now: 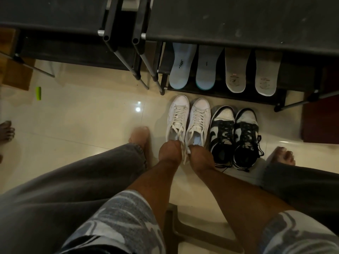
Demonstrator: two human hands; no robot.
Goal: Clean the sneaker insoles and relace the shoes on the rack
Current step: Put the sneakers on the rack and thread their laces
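A black fabric-topped shoe rack (238, 19) on thin metal tubes fills the top of the view, standing on glossy cream floor tiles (91, 116). On the floor just in front of it, toes toward the rack, sit a pair of smooth white sneakers (189, 118). Close on their right is a black-and-white pair (234, 132) with dark laces trailing loose. On the rack's low shelf four insoles lie side by side: two pale blue foam insoles (180, 66) and two grey insoles (236, 70) with faded printed marks. A seated person leans down. The left hand (169, 151) and right hand (200, 156) meet at the near end of the white pair, each grip clenched round the flat white laces (185, 153), whose ends hang between the fists. The step looks like tightening or tying these laces. Doing it well probably means pulling both ends evenly, keeping the flat lace untwisted, and steadying the shoe on the slick tile.
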